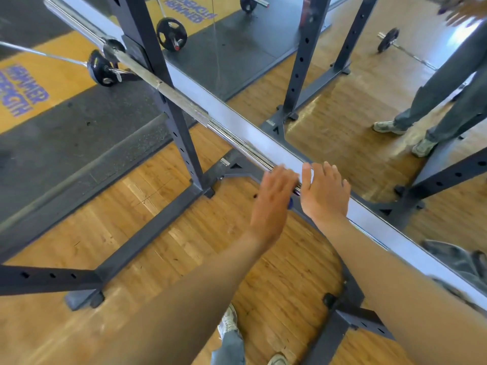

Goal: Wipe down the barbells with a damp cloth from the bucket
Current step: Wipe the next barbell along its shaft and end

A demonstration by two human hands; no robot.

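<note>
lower centre of the frame: both hands curl over the racked barbell (184, 104). left hand (271, 201) seems to pinch a blue cloth (290, 204) for wiping; right hand (324, 193) grips the bar, steadying it.

floor: wood planks (158, 233) | black rubber mats (66, 143) | wall mirror (355, 88) | steel rack (147, 61)

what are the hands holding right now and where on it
Both hands, left and right, curl over the smooth middle of the racked chrome steel barbell; no cloth clearly visible.
</note>
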